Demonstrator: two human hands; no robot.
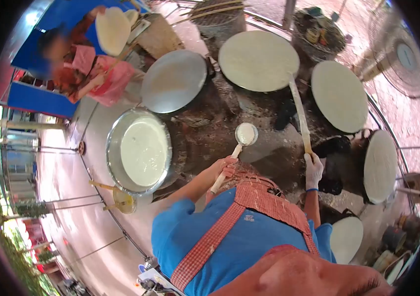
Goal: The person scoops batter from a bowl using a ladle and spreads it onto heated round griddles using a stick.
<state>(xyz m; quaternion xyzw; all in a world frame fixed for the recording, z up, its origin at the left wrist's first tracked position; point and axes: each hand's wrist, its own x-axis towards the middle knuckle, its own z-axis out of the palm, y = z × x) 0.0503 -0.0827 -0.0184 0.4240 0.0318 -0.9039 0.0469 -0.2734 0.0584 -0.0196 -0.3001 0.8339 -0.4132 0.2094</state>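
My left hand (224,168) is closed around the wooden handle of a ladle (240,148), whose round bowl holds white batter. The ladle is over the dark ground between the stoves, to the right of a large metal basin (112,165) of white batter. In my gloved right hand (313,170) is the end of a long flat wooden stick (299,111). Its far tip reaches the edge of a round griddle (259,61) covered with a pale batter layer. Left of that griddle is a grey metal lid or bare pan (174,81).
More pale-covered round griddles (339,96) (380,166) (346,239) curve around my right side. A co-worker (84,69) at upper left holds a pale round sheet (113,30). Beyond stand a grated stove (215,12) and a fan (407,56). A yellowish container (124,201) sits below the basin.
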